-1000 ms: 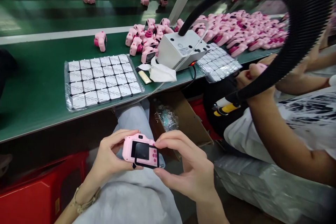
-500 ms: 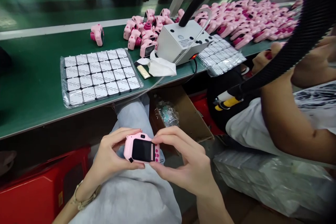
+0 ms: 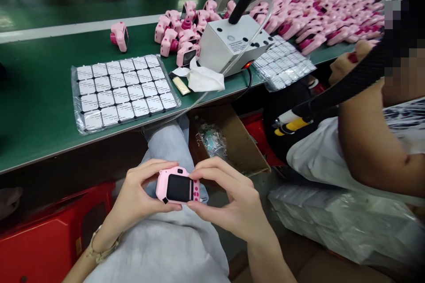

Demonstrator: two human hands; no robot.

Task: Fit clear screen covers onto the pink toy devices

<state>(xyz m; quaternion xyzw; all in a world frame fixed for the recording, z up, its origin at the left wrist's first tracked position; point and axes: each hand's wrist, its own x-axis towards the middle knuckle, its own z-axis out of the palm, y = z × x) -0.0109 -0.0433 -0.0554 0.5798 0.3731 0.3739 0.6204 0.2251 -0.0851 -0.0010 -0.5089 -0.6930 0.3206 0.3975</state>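
Above my lap, a pink toy camera point(image 3: 178, 187) is held between both hands, its dark screen facing up toward me and its magenta buttons at the right end. My left hand point(image 3: 141, 194) grips the left end, fingers along the top edge and thumb under the lower edge. At the right end, my right hand point(image 3: 229, 196) pinches the camera, fingertips at the screen's upper right corner and thumb at the bottom edge. The camera's lens side is hidden below.
On the green bench lie a bagged sheet of white square pieces point(image 3: 122, 93), a grey box point(image 3: 232, 46) with a black hose, and a white tissue point(image 3: 205, 77). Many pink cameras point(image 3: 318, 17) are piled behind. A co-worker's arm point(image 3: 368, 128) is at right; a red stool point(image 3: 43, 239) stands left.
Both hands keep the same hold on the camera, which has barely shifted. The view has tilted slightly, so the bench things appear a little higher.
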